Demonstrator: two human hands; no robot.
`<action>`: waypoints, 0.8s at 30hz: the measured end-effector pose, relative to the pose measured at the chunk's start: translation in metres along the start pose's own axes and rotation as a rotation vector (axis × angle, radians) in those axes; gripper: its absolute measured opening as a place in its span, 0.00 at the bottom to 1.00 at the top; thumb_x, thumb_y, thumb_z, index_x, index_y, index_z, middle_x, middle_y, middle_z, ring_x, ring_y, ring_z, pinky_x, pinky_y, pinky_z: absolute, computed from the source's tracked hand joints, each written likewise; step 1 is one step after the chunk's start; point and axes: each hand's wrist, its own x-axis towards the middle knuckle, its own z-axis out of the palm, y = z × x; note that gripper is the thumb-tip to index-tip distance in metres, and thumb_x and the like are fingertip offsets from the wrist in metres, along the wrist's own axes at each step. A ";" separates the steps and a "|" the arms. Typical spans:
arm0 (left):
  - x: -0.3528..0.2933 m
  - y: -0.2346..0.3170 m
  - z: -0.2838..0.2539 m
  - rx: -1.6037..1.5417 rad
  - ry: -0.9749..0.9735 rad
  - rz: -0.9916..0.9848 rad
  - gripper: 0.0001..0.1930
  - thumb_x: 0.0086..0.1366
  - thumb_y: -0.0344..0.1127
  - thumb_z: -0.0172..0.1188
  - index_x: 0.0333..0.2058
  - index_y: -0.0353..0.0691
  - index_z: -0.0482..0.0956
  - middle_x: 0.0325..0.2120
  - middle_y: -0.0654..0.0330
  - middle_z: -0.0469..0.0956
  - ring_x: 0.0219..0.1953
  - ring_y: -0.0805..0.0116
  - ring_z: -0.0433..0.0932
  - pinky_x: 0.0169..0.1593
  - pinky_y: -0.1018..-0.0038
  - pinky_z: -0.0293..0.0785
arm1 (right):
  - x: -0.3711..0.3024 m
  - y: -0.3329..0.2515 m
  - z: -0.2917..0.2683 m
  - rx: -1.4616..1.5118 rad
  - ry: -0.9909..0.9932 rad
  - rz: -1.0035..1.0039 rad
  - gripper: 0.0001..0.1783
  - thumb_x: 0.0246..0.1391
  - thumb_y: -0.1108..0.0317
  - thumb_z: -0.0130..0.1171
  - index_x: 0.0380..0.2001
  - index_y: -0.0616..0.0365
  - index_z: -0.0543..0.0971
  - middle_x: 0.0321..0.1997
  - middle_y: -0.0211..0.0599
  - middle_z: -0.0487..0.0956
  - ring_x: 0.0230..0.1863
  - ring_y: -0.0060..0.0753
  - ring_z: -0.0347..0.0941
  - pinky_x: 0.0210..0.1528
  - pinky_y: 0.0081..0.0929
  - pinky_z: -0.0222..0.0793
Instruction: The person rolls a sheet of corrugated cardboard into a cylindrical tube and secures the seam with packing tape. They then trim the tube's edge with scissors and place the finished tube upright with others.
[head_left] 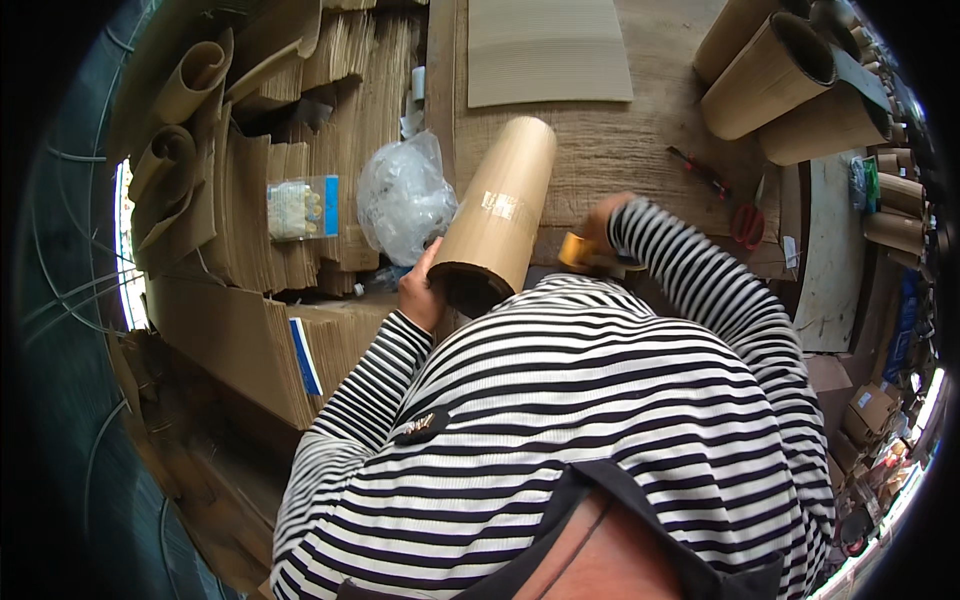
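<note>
We have the cardboard tube (487,237) slanting over the wooden table (600,145), our left hand (419,290) holding its near end from the left side. Our right hand (606,216) is at a blurred yellow object (576,251); we cannot tell its grip. A clear plastic bag (403,198) lies left of the tube, red-handled scissors (747,224) well to the right.
</note>
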 end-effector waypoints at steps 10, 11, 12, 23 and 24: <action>0.141 0.121 -0.018 0.113 -0.116 0.141 0.21 0.72 0.39 0.55 0.58 0.32 0.77 0.48 0.39 0.81 0.51 0.44 0.82 0.55 0.61 0.79 | 0.147 0.144 0.199 1.732 0.974 0.078 0.44 0.53 0.67 0.72 0.72 0.48 0.64 0.53 0.42 0.79 0.50 0.40 0.80 0.49 0.49 0.80; 0.161 0.103 -0.011 0.161 -0.077 0.233 0.20 0.69 0.36 0.52 0.56 0.34 0.79 0.48 0.39 0.81 0.50 0.44 0.82 0.54 0.60 0.79 | 0.151 0.157 0.197 1.905 0.876 0.064 0.43 0.56 0.69 0.72 0.72 0.49 0.63 0.50 0.37 0.76 0.47 0.39 0.78 0.43 0.58 0.80; 0.175 0.110 -0.009 0.177 -0.049 0.269 0.19 0.67 0.33 0.51 0.52 0.36 0.81 0.45 0.40 0.82 0.48 0.44 0.83 0.53 0.59 0.80 | 0.160 0.166 0.202 1.680 0.932 0.237 0.41 0.56 0.65 0.71 0.71 0.50 0.64 0.52 0.41 0.77 0.49 0.41 0.78 0.48 0.54 0.78; 0.173 0.165 0.004 0.296 -0.254 0.298 0.16 0.71 0.40 0.57 0.50 0.37 0.83 0.42 0.46 0.85 0.44 0.51 0.85 0.49 0.66 0.80 | -0.105 0.048 0.057 0.644 1.989 -0.263 0.24 0.53 0.71 0.67 0.54 0.58 0.80 0.48 0.44 0.80 0.46 0.44 0.79 0.51 0.36 0.78; 0.167 0.165 0.008 0.279 -0.250 0.312 0.16 0.71 0.40 0.57 0.50 0.38 0.83 0.43 0.46 0.84 0.45 0.50 0.84 0.50 0.64 0.80 | -0.126 0.037 0.046 0.501 2.002 -0.247 0.24 0.53 0.71 0.67 0.55 0.57 0.80 0.48 0.44 0.80 0.45 0.44 0.80 0.51 0.36 0.78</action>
